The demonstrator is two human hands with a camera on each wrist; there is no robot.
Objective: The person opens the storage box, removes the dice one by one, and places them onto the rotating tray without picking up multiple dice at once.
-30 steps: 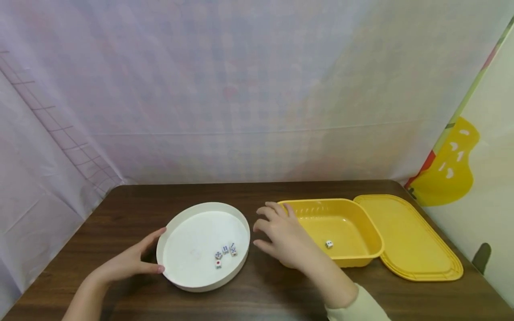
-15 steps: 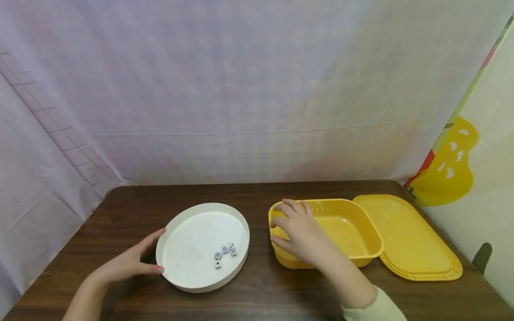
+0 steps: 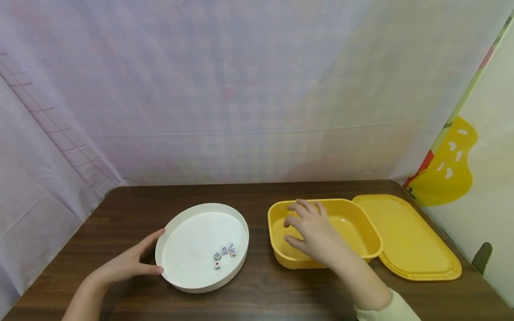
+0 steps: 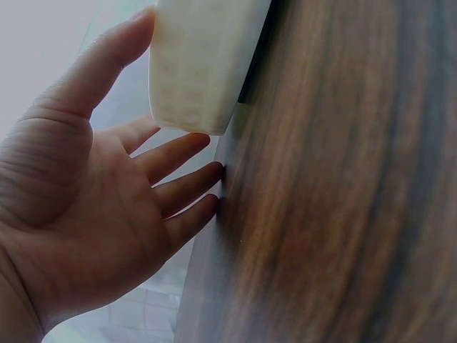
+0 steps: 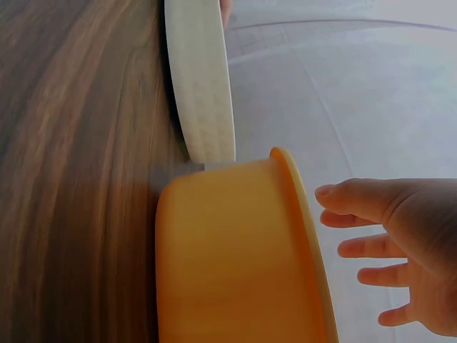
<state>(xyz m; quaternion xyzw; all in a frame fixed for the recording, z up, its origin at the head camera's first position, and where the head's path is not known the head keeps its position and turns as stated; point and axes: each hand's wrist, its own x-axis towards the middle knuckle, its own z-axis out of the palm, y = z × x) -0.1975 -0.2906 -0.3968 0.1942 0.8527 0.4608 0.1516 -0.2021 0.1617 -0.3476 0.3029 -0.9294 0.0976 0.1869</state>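
In the head view, my left hand (image 3: 122,264) touches the left side of a round white tray (image 3: 180,218), thumb and fingers spread along its wall. The left wrist view shows the fingers nearly straight, with thumb tip and fingertips at the wall (image 4: 196,78). Several small white dice (image 3: 225,250) lie on the tray's right part, one showing a red dot. Over the left part of a yellow plastic box (image 3: 277,247) hovers my right hand (image 3: 315,234), its fingers spread and loosely bent with nothing between them. Hand and forearm hide part of the box's inside.
A flat yellow lid (image 3: 417,245) lies right of the box, close to its rim. Everything stands on a dark wood table (image 3: 257,290). Behind the table hangs a pale curtain (image 3: 241,111).
My right hand has moved right, from the gap beside the tray to over the box. The die seen inside the box earlier is now hidden behind it. My left hand has stayed put.
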